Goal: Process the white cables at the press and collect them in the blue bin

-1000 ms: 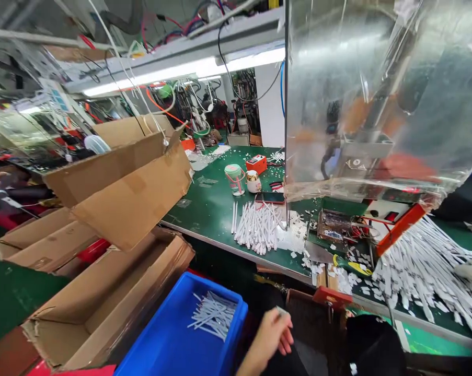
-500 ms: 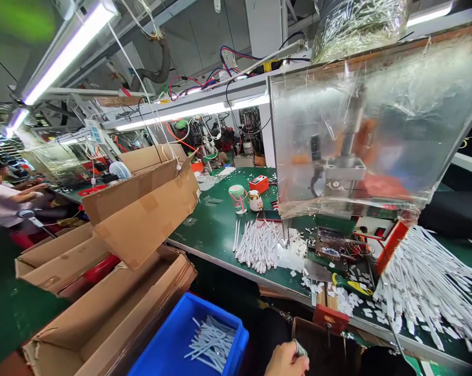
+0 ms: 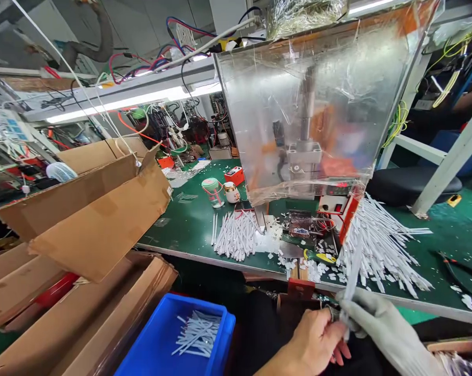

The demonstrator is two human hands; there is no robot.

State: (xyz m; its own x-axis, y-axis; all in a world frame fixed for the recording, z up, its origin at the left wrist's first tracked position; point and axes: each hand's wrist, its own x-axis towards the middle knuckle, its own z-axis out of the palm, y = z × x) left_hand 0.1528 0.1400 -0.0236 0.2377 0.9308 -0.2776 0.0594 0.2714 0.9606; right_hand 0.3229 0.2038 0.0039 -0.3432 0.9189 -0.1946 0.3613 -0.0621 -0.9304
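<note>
At far left, a large cardboard box (image 3: 102, 224) leans over the near side, and to its right a blue bin (image 3: 153, 347) has a small, loose batch of pale strips (image 3: 198, 334) bunched at its right end, with plenty of bare bin floor beside them. On the desk (image 3: 181, 219), farther off and slightly right, a tidier bundle of white strips (image 3: 238, 237) lies mostly side by side. Right of that, white scraps (image 3: 318, 271) are strewn around a yellow-handled scraper (image 3: 320, 257), a sign, I judge, that some pieces have already been trimmed. Nearer, the bare left hand (image 3: 312, 339) is closed around the lower end of one white strip (image 3: 352, 279), which stands nearly upright in front of the desk; the gloved right hand (image 3: 384, 324) pinches it just above, so this single piece seems to be in mid-handling. Behind and to the right spreads the biggest heap of strips (image 3: 380, 253), in a loose fan. Which group is finished cannot be told, but if that heap is waiting stock, much is left and only a modest share is done.
</note>
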